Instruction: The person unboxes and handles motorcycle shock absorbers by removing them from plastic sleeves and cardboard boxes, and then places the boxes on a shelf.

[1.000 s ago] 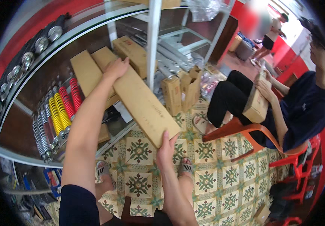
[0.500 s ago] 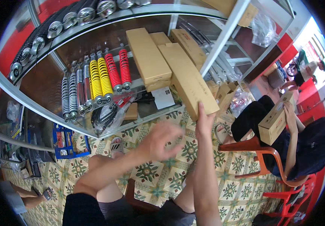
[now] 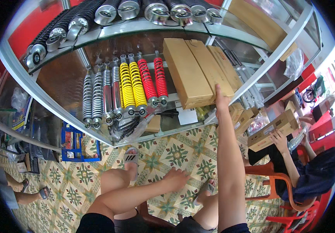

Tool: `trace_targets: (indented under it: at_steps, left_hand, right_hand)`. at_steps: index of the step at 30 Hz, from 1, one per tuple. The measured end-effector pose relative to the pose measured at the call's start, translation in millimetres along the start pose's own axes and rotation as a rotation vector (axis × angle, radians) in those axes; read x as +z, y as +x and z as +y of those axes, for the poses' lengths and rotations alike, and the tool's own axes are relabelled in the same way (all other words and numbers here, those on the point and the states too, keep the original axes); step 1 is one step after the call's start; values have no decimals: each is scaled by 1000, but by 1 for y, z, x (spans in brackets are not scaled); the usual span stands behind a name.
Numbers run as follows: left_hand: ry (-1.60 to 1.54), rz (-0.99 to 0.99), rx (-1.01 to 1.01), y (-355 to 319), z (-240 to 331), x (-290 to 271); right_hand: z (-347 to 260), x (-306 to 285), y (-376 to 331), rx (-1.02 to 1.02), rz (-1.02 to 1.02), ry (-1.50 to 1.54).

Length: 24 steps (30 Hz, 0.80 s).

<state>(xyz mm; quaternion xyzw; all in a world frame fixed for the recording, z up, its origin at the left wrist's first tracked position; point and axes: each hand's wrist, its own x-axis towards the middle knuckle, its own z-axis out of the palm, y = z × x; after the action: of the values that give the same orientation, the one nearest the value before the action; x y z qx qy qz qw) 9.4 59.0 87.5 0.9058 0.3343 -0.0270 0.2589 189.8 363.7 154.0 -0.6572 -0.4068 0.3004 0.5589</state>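
My right hand (image 3: 222, 104) is at the near end of a long brown cardboard box (image 3: 208, 68) on the glass shelf. Its thumb lies on the box's end, while the other fingers are mostly hidden. A wider cardboard box (image 3: 185, 75) lies right against it on the left, and a narrower cardboard box (image 3: 225, 66) on the right. My left hand (image 3: 176, 179) hangs over the tiled floor between my knees, fingers loosely curled in, with nothing visible in them.
Red shock absorbers (image 3: 148, 79), yellow shock absorbers (image 3: 133, 85) and silver ones (image 3: 97, 95) stand left of the boxes. A metal cabinet post (image 3: 270, 58) rises at the right. A seated person holds another cardboard box (image 3: 272, 130). A blue crate (image 3: 78, 143) sits on the floor.
The long box has gone farther into the shelf, beside the others, with my right hand at its end. My left hand has dropped lower, its fingers more curled. The seated person's box has shifted.
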Motion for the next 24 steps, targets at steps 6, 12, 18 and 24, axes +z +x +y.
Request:
trace_targets:
  at_steps: [6, 12, 18, 24]
  left_hand:
    - [29, 24, -31, 2, -2, -3]
    - [-103, -127, -109, 14, -5, -25]
    - [-171, 57, -178, 3, -32, -11]
    - [-300, 314, 63, 21, -38, 24]
  right_hand:
    - [-12, 14, 13, 203, 59, -346]
    - [-16, -20, -15, 85, -148, -232]
    - [25, -76, -227, 40, -448, -387]
    - [52, -111, -375, 88, -619, -208]
